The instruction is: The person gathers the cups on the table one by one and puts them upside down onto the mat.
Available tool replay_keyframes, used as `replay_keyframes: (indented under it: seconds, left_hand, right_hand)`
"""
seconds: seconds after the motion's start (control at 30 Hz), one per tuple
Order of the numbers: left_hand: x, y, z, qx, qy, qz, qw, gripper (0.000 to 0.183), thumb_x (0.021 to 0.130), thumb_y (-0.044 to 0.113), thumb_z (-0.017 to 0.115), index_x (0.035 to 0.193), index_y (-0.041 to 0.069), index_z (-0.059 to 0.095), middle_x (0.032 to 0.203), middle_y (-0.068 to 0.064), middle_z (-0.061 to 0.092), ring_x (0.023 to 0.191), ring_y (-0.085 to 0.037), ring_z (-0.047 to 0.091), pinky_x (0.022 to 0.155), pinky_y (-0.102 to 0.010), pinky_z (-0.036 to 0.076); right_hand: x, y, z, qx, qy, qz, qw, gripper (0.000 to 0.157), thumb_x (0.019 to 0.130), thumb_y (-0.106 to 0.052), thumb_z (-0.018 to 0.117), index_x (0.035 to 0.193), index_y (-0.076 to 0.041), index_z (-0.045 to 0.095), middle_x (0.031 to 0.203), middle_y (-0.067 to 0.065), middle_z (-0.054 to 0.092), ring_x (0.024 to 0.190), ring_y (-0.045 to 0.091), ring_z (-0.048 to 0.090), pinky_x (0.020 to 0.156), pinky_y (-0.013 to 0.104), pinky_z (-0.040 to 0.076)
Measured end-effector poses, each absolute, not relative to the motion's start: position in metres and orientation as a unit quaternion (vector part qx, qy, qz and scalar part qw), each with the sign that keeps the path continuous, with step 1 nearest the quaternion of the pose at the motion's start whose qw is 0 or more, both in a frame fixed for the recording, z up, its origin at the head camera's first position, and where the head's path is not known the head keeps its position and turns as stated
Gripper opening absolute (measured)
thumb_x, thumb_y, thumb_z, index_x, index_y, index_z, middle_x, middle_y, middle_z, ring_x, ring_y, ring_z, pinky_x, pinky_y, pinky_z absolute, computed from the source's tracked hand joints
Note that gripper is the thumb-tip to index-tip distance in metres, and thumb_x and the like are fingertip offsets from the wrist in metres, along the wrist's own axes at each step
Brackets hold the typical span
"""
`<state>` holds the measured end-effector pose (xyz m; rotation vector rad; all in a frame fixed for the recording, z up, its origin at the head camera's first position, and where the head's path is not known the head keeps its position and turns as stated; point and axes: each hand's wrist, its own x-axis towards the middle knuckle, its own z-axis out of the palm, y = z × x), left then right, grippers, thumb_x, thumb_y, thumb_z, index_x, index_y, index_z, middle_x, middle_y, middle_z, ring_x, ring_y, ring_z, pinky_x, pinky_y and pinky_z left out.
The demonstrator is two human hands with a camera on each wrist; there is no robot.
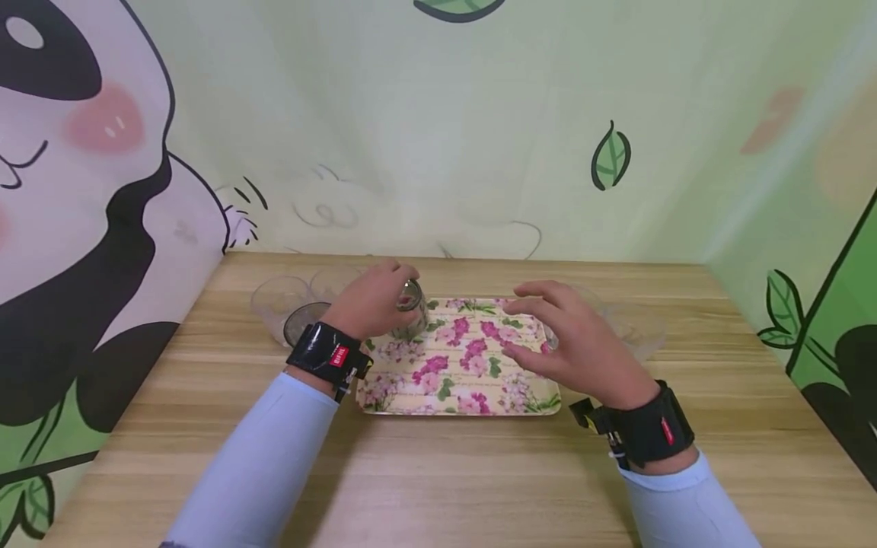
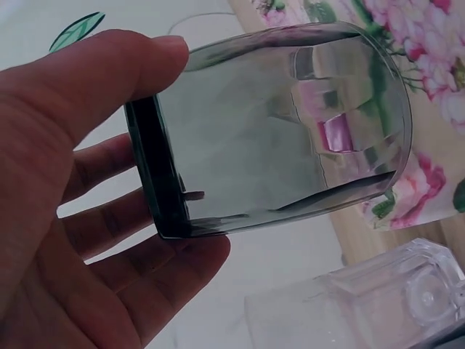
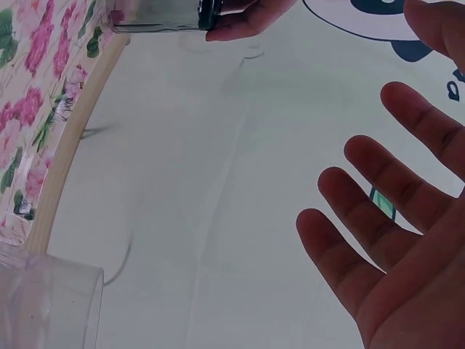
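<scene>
My left hand [image 1: 373, 301] holds a grey-tinted drinking glass [image 2: 247, 138] by its thick dark end, thumb on one side and fingers on the other. That dark end is uppermost, and the other end points down at the back left part of a flowered tray [image 1: 445, 373]. In the right wrist view, part of the glass [image 3: 160, 16] shows at the top edge. My right hand [image 1: 582, 342] hangs over the tray's right side with fingers spread and nothing in them; the right wrist view shows its fingers apart.
Left of the tray stand clear cups [image 1: 277, 297] and a dark round-topped one [image 1: 306, 321], partly behind my left wrist. More clear cups [image 1: 640, 331] stand to the right, partly hidden by my right hand. A printed cloth wall [image 1: 445, 152] rises behind the wooden table [image 1: 452, 479].
</scene>
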<state>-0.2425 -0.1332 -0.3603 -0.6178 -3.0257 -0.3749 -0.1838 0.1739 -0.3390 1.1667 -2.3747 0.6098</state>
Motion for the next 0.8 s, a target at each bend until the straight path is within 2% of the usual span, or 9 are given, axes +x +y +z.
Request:
replay_keyframes:
  seconds: [0.37,0.8]
  left_hand:
    - [-0.249,-0.136,-0.369,-0.193,-0.974,-0.118,0.007,0.064,0.091,0.033,0.072,0.144,0.004,0.049,0.138,-0.021,0.059,0.115,-0.032,0.062,0.099,-0.048,0.059]
    - [-0.248,-0.140,-0.371,-0.174,-0.977,-0.121,-0.012,0.064,0.096,0.036,0.065,0.148,0.004,0.045,0.146,-0.026,0.055,0.125,-0.039,0.059,0.104,-0.054,0.056]
  right_hand:
    - [-0.183,0.173,-0.340,0.420,-0.855,0.220,0.210,0.048,0.076,-0.028,0.086,0.117,-0.010,0.068,0.129,0.018,0.065,0.122,0.033,0.058,0.096,0.057,0.059]
    - [-0.184,0.174,-0.342,0.421,-0.854,0.220,0.212,0.050,0.076,-0.027,0.086,0.120,-0.011,0.067,0.131,0.018,0.064,0.122,0.034,0.058,0.095,0.057,0.059]
